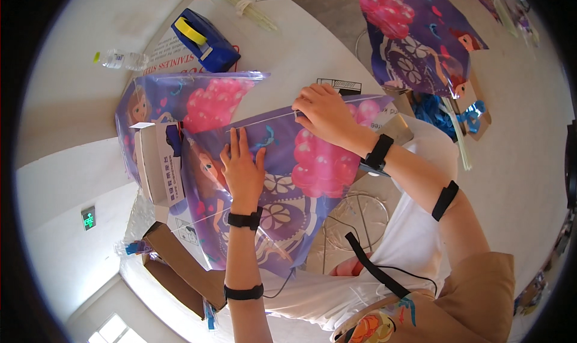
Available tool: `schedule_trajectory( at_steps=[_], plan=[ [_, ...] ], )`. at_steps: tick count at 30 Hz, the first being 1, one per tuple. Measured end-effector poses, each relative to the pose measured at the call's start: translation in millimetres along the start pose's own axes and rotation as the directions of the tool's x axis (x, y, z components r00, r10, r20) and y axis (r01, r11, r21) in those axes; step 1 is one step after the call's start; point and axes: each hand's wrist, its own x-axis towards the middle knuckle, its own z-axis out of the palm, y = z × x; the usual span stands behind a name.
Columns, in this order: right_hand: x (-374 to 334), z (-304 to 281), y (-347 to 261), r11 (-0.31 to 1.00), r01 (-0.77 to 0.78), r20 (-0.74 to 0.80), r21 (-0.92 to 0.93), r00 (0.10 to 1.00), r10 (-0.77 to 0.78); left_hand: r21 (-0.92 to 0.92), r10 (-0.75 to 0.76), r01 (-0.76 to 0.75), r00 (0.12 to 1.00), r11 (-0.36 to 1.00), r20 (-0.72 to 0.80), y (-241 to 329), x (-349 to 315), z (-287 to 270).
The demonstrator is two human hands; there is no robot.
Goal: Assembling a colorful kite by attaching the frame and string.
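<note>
Your L hand [241,168]: flat, fingers spread, pressing purple kite [282,186] at frame ctr | R hand [324,113]: fingers pinch kite's top edge, 1 o'clock | blue tape dispenser [205,40] at 11, on white surface [300,36]

I note a small white box [157,165] with a blue patch, open at one end, lying at the left of the bench. Brown cardboard flaps [180,262] lie below it. A green lit sign [88,218] sits on the far-left wall.
</note>
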Motion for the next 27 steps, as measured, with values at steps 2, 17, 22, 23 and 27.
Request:
schedule_trajectory(
  at_steps=[2, 17, 22, 23, 27],
  plan=[
    [2, 1, -1, 1.0, -0.008, 0.028, 0.001, 1.0, 0.008, -0.005, -0.003, 0.003, 1.0, 1.0, 0.002, 0, 0, 0],
    [3, 6, -4, 1.0, 0.018, 0.034, 0.0, 0.999, -0.018, 0.029, -0.008, 0.008, 1.0, 1.0, -0.012, -1, 0, 1],
    [0, 2, -5, 1.0, -0.009, 0.08, 0.019, 0.997, 0.008, 0.041, 0.002, -0.002, 1.0, 0.999, -0.014, 0, 0, 1],
    [-1, 0, -5, 1.0, -0.013, 0.077, 0.015, 0.997, 0.012, 0.04, 0.008, -0.007, 1.0, 0.999, -0.015, 0, 1, 0],
    [-7, -18, -14, 1.0, 0.012, 0.091, -0.009, 0.996, -0.012, 0.025, 0.015, -0.015, 1.0, 1.0, 0.019, -4, 0, -3]
  ],
)
